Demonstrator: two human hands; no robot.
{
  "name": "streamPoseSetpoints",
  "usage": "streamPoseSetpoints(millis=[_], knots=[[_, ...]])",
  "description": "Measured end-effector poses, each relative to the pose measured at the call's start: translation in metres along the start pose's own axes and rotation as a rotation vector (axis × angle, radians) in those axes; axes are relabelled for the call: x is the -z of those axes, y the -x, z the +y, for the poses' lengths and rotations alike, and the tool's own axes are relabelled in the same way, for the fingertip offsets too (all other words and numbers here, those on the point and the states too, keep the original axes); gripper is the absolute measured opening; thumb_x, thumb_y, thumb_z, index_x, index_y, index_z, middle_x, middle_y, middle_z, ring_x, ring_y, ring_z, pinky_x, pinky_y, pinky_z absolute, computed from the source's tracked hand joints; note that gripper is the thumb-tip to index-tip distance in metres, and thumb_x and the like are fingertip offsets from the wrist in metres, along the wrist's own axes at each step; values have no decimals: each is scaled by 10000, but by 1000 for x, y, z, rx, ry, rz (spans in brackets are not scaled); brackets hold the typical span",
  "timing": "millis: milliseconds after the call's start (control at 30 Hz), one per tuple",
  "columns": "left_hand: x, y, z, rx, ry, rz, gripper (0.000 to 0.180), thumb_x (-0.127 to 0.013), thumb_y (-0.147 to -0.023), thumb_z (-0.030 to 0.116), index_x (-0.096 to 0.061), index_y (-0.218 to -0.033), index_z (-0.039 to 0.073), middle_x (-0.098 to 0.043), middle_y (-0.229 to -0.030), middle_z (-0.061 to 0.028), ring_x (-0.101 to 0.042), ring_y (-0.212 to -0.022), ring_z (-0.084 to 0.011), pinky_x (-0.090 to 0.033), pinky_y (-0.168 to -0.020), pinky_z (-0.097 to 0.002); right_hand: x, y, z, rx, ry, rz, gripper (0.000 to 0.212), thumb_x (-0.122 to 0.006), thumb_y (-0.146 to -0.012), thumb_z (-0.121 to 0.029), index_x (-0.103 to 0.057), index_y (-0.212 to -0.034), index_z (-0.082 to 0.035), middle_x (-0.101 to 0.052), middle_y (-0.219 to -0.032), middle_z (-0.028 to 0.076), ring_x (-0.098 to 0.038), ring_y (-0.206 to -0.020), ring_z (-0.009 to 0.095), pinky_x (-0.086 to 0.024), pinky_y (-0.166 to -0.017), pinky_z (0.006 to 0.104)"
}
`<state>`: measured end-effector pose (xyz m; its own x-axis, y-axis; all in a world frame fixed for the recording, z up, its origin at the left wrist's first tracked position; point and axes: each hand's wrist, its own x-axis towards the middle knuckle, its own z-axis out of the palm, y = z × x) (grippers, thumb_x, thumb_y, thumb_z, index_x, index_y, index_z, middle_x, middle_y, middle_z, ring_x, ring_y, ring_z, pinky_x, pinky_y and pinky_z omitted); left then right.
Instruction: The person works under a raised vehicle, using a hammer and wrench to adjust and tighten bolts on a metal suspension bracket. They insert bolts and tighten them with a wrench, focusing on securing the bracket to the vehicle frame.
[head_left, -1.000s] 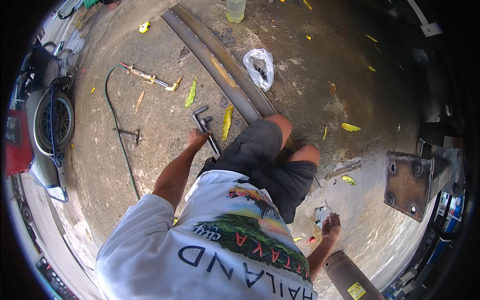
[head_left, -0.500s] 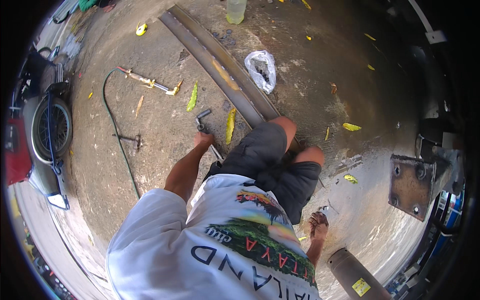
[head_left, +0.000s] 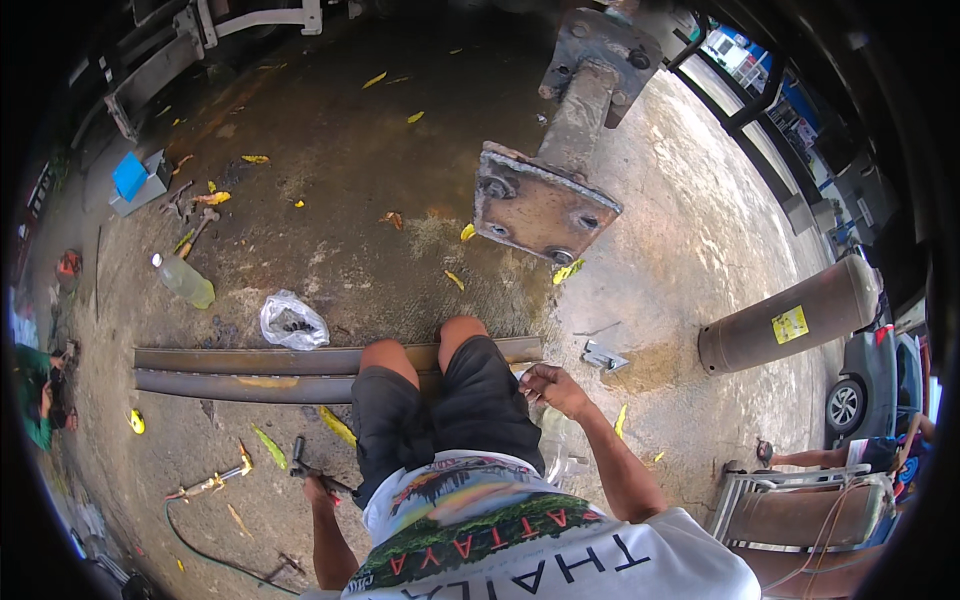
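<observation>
Low to the left of my thighs, my left hand (head_left: 316,488) is closed around a dark metal tool (head_left: 298,456) with a short cylindrical end. My right hand (head_left: 555,388) hangs beside my right knee, fingers pinched together. A small pale bit shows at its fingertips, too small to name. Two long steel bars (head_left: 215,382) lie side by side on the ground, passing under my knees. To the right of that hand lies a silver metal piece (head_left: 603,356). Something clear and plastic-looking (head_left: 556,440) is partly hidden by my right forearm.
A bolted plate on a post (head_left: 545,205) juts out ahead. A gas cylinder (head_left: 790,315) lies right. Bag of dark bits (head_left: 293,320), bottle (head_left: 183,282), hammer (head_left: 200,230), tape measure (head_left: 137,421), and hosed cutting torch (head_left: 213,486) lie left. People are at far left (head_left: 45,395) and right (head_left: 890,455).
The view has swung right, bringing the plate and cylinder further in. My right hand has moved from the ground by the silver piece to beside my knee. The left stays on its tool.
</observation>
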<state>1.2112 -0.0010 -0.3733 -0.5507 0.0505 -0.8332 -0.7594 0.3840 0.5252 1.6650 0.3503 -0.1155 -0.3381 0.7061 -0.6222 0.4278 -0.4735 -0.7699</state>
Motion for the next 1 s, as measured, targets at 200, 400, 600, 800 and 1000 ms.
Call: streamPoseSetpoints(millis=[200, 400, 600, 800, 1000], knots=[[46, 55, 59, -331, 98, -290, 175, -665, -766, 129, -560, -891, 68, -553, -690, -39, -534, -547, -167, -452, -523, -300, -71, -11, -41, 349, 394, -118, 316, -621, -1012, -306, -680, -1095, -7, -729, -971, 74, -686, -865, 183, -538, -791, 349], [-6, 226, 162, -748, -319, -518, 162, -678, -830, 69, -534, -905, 61, -555, -688, -3, -533, -583, -105, -436, -542, -273, -162, -15, -78, 301, 232, -537, 495, -523, -1053, -459, -606, -1283, -29, -700, -1167, 113, -673, -1057, 196, -525, -923, 358], [-132, 327, 179, -1320, -977, -749, 242, -664, -947, 169, -629, -1116, 0, -719, -922, -181, -716, -830, -345, -540, -741, -416, -176, -9, -93, -74, -965, -730, 784, -386, -993, -716, -405, -1472, -95, -640, -1283, 177, -628, -1188, 297, -509, -1001, 480], [-228, 374, 164, -1324, -1202, -981, 279, -565, -1011, 299, -557, -1059, 25, -626, -743, -314, -619, -804, -545, -463, -708, -616, -84, -31, -66, 251, -1226, -226, 581, -368, -1045, -619, -553, -1229, -100, -663, -979, 97, -676, -877, 248, -569, -818, 427], [-258, 383, 156, -1208, -985, -1125, 297, -604, -1014, 285, -566, -964, -5, -605, -670, -173, -632, -637, -299, -457, -593, -417, -6, 12, -83, 468, -1138, -82, 577, -391, -1039, -631, -559, -1121, -85, -501, -728, -2, -465, -584, 121, -448, -565, 288]])
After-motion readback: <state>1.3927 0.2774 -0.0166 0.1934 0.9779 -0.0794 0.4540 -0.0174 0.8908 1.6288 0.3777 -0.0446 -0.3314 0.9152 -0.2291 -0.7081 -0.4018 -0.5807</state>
